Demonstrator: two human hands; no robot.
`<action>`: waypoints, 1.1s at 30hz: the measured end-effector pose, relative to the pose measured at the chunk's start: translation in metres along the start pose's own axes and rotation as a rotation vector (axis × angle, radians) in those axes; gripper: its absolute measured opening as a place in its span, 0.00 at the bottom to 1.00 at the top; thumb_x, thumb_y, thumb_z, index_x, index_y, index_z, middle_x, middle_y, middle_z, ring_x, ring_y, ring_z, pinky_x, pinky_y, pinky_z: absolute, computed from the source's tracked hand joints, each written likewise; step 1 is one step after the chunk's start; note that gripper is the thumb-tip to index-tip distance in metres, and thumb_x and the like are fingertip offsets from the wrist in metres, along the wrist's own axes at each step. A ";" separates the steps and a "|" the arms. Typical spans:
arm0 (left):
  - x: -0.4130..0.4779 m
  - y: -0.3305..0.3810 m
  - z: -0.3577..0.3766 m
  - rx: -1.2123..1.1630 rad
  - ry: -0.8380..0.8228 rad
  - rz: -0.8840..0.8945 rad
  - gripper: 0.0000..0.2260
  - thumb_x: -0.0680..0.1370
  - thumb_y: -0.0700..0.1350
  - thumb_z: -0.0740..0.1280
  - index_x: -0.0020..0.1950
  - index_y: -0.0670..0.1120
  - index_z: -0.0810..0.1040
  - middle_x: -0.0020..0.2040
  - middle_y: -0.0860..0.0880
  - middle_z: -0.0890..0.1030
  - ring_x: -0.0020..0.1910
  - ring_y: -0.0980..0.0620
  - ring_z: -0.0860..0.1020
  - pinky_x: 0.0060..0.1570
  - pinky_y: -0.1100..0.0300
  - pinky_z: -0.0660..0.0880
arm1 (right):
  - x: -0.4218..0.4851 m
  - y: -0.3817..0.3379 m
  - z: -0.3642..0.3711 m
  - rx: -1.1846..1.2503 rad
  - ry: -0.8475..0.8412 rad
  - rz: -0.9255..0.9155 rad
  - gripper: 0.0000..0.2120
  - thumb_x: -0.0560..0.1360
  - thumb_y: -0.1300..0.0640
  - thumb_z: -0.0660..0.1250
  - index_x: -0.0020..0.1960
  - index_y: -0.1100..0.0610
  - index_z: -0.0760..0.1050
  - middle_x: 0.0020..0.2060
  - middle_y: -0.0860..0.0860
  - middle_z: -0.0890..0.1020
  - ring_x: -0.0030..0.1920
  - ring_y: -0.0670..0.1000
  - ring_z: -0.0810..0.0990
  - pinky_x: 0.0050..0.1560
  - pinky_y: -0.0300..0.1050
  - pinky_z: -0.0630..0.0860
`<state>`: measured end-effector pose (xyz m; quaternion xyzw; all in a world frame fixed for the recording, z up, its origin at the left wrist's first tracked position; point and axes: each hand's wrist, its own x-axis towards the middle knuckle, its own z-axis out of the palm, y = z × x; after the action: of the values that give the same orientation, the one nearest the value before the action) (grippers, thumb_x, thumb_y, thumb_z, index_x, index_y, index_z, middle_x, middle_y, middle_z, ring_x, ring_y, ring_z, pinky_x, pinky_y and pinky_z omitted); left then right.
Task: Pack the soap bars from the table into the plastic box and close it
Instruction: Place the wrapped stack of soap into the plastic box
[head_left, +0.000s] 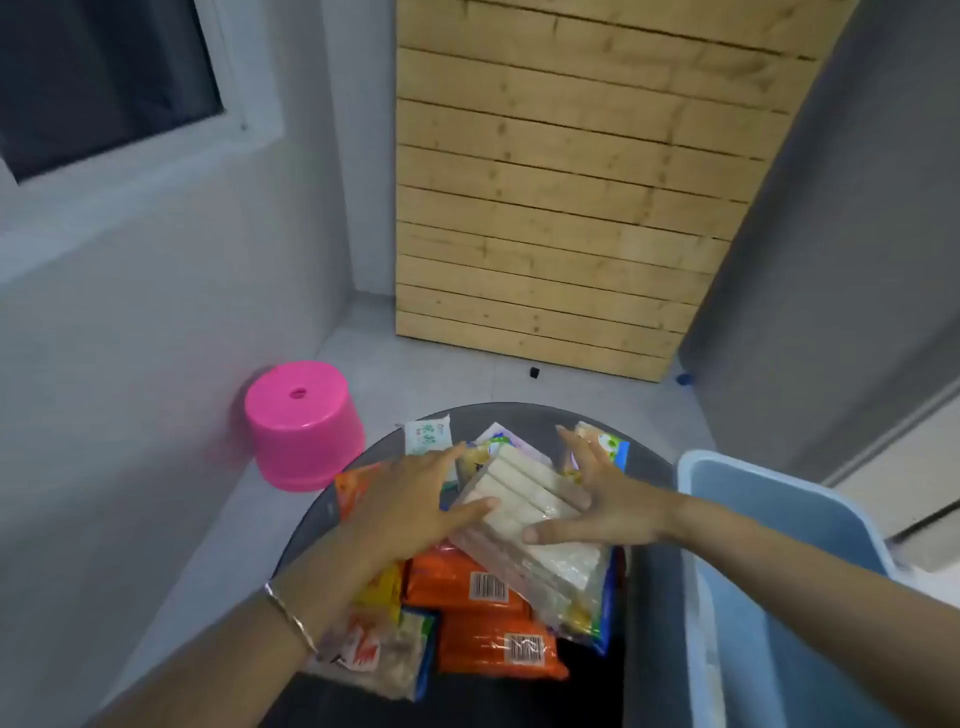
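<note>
- Right now: box (727, 470), pale blue plastic, open-topped, stands just off the table's (524, 413) right edge. Can't tell whether they touch.
- Box inside: only bare blue wall is in view. The floor is cut off by the frame.
- Clear pack (524, 525) of white bars lies mid-table, tilted across other packs, its near end over the orange packs (467, 584).
- Left hand (415, 506): fingers straight, palm down at the clear pack's left side, thumb on its top face, not curled round it.
- Right hand (608, 501): fingers straight and spread against the clear pack's right side, thumb flat on the wrapper.
- Two orange packs, barcodes up, lie one behind the other toward the near edge.
- Others: white sachet (427, 437) at the far-left edge, blue-edged pack (613, 449) at the far edge under the right fingertips, speckled pack (387, 654) at the near-left edge.
- Tabletop is crowded. Bare surface shows only at the far edge and in a strip on the right, beside the box.
- Pink stool (304, 421) sits on the floor just past the left edge.
- Wooden panel (571, 208) stands at the far wall, with open floor between it and the table.
</note>
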<state>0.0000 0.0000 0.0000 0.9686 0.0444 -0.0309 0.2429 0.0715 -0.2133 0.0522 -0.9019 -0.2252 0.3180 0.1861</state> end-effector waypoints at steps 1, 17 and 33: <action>0.003 -0.004 0.005 0.079 0.009 0.051 0.35 0.70 0.72 0.55 0.72 0.56 0.64 0.67 0.50 0.75 0.67 0.49 0.71 0.66 0.51 0.63 | 0.002 0.001 0.004 0.027 -0.036 -0.003 0.61 0.60 0.32 0.72 0.76 0.45 0.32 0.78 0.44 0.43 0.78 0.50 0.47 0.74 0.50 0.53; 0.027 -0.013 0.007 -0.203 -0.213 0.322 0.43 0.64 0.68 0.65 0.75 0.57 0.56 0.68 0.62 0.69 0.44 0.69 0.76 0.38 0.82 0.69 | -0.017 0.020 0.013 0.015 -0.100 0.019 0.14 0.67 0.46 0.74 0.47 0.43 0.71 0.45 0.35 0.79 0.43 0.31 0.79 0.39 0.20 0.72; 0.070 -0.005 0.008 -0.189 -0.564 0.181 0.41 0.68 0.54 0.74 0.73 0.58 0.52 0.71 0.48 0.66 0.67 0.46 0.71 0.57 0.44 0.77 | 0.000 0.019 0.035 -0.041 0.068 0.038 0.26 0.65 0.50 0.78 0.57 0.55 0.70 0.55 0.51 0.82 0.55 0.50 0.82 0.56 0.45 0.79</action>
<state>0.0686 0.0054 -0.0147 0.8951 -0.1083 -0.2722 0.3362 0.0543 -0.2224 0.0179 -0.9198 -0.2082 0.2861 0.1693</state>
